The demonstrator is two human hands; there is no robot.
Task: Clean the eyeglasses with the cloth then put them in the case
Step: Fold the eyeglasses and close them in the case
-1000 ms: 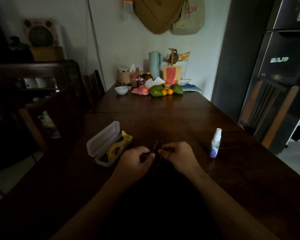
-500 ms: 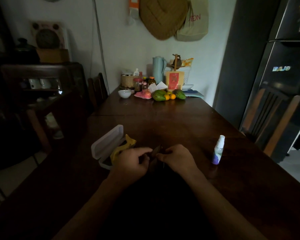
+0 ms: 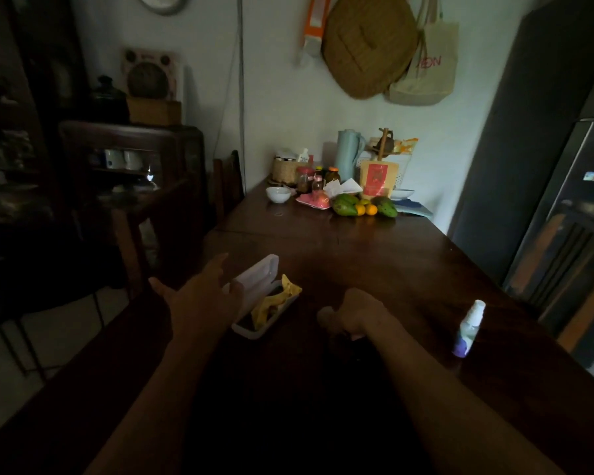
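Observation:
An open white case (image 3: 254, 281) lies on the dark wooden table (image 3: 374, 262), its lid tipped back to the left. A crumpled yellow cloth (image 3: 274, 301) sits inside it. My left hand (image 3: 199, 299) hovers just left of the case with fingers spread, holding nothing. To the right of the case, my right hand (image 3: 357, 311) is curled low over the table and grips the dark eyeglasses (image 3: 342, 339). They are mostly hidden under the hand and hard to make out in the dim light.
A small white spray bottle (image 3: 468, 329) stands right of my right hand. Fruit (image 3: 364, 206), jars, a bowl (image 3: 278, 194) and a jug crowd the table's far end. Wooden chairs stand at both sides, and a dark fridge (image 3: 563, 166) is at the right.
My left hand has let go of the eyeglasses and moved left and forward toward the case, fingers now spread. My right hand stays on the eyeglasses. The view has tilted and shifted left.

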